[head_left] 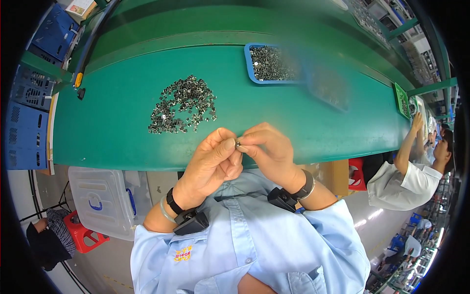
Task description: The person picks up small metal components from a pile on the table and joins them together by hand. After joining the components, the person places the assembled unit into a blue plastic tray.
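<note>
My left hand (pixel 215 159) and my right hand (pixel 271 149) meet above the near edge of the green table. Between their fingertips they pinch one small dark metal part (pixel 238 144). It is too small to make out its exact shape. Both thumbs and forefingers press on it from either side. Beyond my hands, to the left, a loose pile of small black and silver metal parts (pixel 188 100) lies spread on the tabletop. A blue tray (pixel 251 73) filled with similar small parts stands farther back, right of the pile.
A blurred patch covers the area right of the tray. At the far right is a green tray (pixel 402 100), near a person in a white shirt (pixel 404 181). Left of me stand a clear lidded plastic box (pixel 98 196), a red stool (pixel 83 235) and blue crates (pixel 27 137).
</note>
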{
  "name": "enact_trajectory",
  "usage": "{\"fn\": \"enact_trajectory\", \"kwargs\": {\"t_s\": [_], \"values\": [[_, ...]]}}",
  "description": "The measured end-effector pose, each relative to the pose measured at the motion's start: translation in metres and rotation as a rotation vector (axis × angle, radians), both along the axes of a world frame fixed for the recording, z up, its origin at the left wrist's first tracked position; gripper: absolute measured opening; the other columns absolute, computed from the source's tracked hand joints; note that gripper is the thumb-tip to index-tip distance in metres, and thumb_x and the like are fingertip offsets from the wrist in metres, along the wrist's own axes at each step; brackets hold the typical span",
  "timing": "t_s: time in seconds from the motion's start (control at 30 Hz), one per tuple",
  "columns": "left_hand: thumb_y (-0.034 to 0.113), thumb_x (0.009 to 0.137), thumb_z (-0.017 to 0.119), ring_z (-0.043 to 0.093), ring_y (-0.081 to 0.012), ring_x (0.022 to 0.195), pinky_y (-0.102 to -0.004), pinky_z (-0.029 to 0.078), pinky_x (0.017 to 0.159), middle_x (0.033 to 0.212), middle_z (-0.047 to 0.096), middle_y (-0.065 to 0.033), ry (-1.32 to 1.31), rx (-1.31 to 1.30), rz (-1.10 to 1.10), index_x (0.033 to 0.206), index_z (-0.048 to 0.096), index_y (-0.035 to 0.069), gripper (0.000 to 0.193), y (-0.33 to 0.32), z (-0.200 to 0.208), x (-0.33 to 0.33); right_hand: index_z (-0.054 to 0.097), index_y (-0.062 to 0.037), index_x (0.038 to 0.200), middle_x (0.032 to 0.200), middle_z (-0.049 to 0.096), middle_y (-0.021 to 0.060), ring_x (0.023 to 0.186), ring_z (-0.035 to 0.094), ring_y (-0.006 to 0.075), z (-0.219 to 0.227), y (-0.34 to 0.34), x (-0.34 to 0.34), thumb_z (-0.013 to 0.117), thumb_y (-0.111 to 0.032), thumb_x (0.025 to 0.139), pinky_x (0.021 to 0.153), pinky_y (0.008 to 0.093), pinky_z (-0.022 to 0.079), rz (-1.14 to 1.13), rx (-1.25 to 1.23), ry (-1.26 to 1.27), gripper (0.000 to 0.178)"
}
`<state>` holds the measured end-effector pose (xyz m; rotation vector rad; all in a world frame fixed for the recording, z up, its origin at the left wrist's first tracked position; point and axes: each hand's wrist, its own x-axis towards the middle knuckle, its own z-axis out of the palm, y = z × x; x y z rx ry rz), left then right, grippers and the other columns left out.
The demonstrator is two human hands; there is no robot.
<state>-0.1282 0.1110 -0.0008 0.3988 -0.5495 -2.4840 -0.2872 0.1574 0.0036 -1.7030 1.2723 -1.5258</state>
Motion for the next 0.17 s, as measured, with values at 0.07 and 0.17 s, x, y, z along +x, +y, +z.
{"fn": "enact_trajectory", "kwargs": {"t_s": [0.07,0.17], "values": [[0.023,0.095,0.053,0.042,-0.0121,0.046,-0.0251,0.033,0.043,0.066,0.052,-0.0041,-0.004,0.004,-0.021,0.096,0.05,0.008,0.015,-0.002,-0.0006,0.0007,0.063,-0.0084,0.09,0.087,0.064,0.0064,0.079,0.061,0.0201,0.0003,-0.0003,-0.0027,0.07,-0.004,0.078,0.068,0.0296,0.049,0.022,-0.003,0.052,0.014],[0.023,0.094,0.054,0.044,-0.0129,0.047,-0.0263,0.033,0.043,0.067,0.053,-0.0042,-0.015,-0.05,-0.051,0.097,0.05,0.01,0.014,-0.0065,-0.0037,0.0026,0.062,-0.0095,0.093,0.09,0.065,0.0065,0.081,0.062,0.0207,-0.0014,-0.002,-0.0058,0.068,-0.004,0.081,0.07,0.0309,0.05,0.047,-0.036,0.109,0.015]]}}
